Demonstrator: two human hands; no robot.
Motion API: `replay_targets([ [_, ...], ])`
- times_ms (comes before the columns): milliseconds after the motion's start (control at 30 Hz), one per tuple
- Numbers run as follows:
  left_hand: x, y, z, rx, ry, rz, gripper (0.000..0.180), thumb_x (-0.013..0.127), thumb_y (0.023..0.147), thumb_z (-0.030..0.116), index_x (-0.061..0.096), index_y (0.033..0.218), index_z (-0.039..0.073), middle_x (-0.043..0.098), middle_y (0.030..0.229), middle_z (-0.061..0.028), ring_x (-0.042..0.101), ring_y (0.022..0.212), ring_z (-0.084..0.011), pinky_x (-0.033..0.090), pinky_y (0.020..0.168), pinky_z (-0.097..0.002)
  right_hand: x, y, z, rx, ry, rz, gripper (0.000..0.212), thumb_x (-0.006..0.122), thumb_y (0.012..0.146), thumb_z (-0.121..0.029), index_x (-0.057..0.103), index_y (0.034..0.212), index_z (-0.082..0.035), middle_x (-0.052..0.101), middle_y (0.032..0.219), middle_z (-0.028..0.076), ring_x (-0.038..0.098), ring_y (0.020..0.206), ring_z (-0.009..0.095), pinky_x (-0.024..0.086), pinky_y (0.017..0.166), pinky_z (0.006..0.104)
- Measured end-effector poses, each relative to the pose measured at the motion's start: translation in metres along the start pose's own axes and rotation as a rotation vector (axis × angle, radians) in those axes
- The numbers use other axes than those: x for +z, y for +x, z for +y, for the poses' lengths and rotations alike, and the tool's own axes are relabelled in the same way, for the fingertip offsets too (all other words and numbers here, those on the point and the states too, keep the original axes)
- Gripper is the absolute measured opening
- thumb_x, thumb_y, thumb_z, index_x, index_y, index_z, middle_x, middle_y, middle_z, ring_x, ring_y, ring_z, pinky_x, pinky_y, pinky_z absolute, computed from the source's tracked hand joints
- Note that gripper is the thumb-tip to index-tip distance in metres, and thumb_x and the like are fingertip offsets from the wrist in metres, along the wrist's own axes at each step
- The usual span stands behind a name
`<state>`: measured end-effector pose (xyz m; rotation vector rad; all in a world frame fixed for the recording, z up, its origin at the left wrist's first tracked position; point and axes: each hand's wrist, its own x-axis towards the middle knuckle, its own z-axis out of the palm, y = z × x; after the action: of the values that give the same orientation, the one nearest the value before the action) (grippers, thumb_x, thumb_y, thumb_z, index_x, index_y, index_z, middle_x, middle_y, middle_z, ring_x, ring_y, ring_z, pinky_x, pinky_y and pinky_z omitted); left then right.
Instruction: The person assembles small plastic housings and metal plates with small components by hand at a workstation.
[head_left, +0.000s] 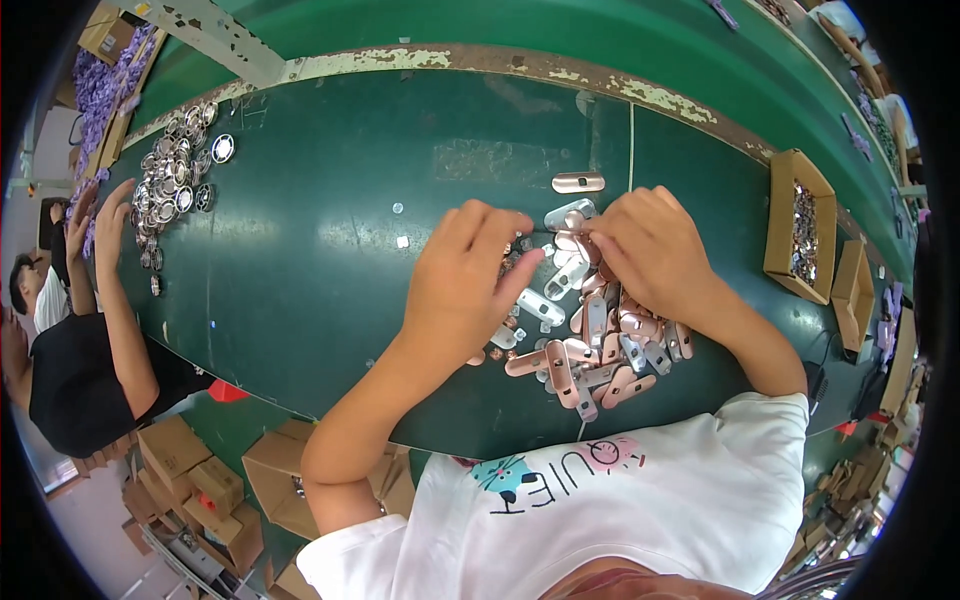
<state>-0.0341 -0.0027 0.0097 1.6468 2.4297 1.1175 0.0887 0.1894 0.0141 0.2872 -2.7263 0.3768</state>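
A loose heap of small oblong metal plates with rounded ends [560, 370], some copper-coloured and some silver, lies before me on the green table. My left hand [462, 265] is at the heap's left side, thumb and forefinger apart, above small clear and copper-coloured bits. My right hand [655, 245] reaches over the heap's upper right, its thumb and fingertips brought together among the plates. Whatever is between those fingertips is hidden. A silver plate [541, 306] lies between the hands, and a single copper-coloured plate [578, 182] lies beyond the heap.
Round silver metal parts [172, 180] are piled at the table's far left, near another person's hands [112, 225]. On the right stand a cardboard box of small metal pieces [800, 235] and a smaller box [852, 295]. A metal post [215, 40] rises at the back edge.
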Motion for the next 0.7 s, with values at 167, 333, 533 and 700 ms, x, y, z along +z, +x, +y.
replay_targets([
  [167,-0.005,0.003,0.002,-0.334,-0.563,-0.018,0.029,0.066,0.084,0.011,0.062,0.112,0.004,0.064,0.094,-0.0081,0.061,0.083,-0.0153,0.05,0.069,-0.0249,-0.004,0.032,-0.007,-0.01,0.237,0.138,0.015,0.065,0.078,-0.003,0.063,0.093,-0.002,0.055,0.077,0.009,0.055,0.069,0.026,0.045,0.062,0.0337],
  [333,-0.017,0.01,-0.003,-0.49,-0.893,0.192,0.02,0.053,0.094,0.008,0.062,0.106,-0.004,0.066,0.092,-0.0097,0.061,0.084,-0.0117,0.048,0.076,-0.0246,0.005,0.056,0.003,0.717,1.075,0.258,0.026,0.062,0.087,-0.009,0.063,0.111,0.0,0.064,0.087,0.003,0.055,0.072,0.003,0.047,0.058,0.0216],
  [533,-0.018,0.011,-0.014,-0.524,-1.075,0.383,0.009,0.059,0.085,-0.003,0.061,0.095,-0.002,0.064,0.093,-0.0083,0.062,0.088,-0.0147,0.049,0.082,-0.026,0.035,0.042,-0.004,-0.007,0.196,0.038,0.015,0.066,0.075,-0.007,0.066,0.089,-0.003,0.053,0.08,0.006,0.054,0.076,0.023,0.043,0.068,0.0349],
  [700,-0.01,0.01,-0.007,-0.59,-1.085,0.295,0.02,0.059,0.084,-0.005,0.058,0.103,-0.001,0.061,0.089,-0.0059,0.061,0.083,-0.0108,0.048,0.074,-0.023,0.039,0.039,0.003,-0.034,0.124,-0.014,0.013,0.069,0.075,-0.006,0.067,0.088,-0.004,0.055,0.084,0.006,0.055,0.076,0.022,0.043,0.067,0.0321],
])
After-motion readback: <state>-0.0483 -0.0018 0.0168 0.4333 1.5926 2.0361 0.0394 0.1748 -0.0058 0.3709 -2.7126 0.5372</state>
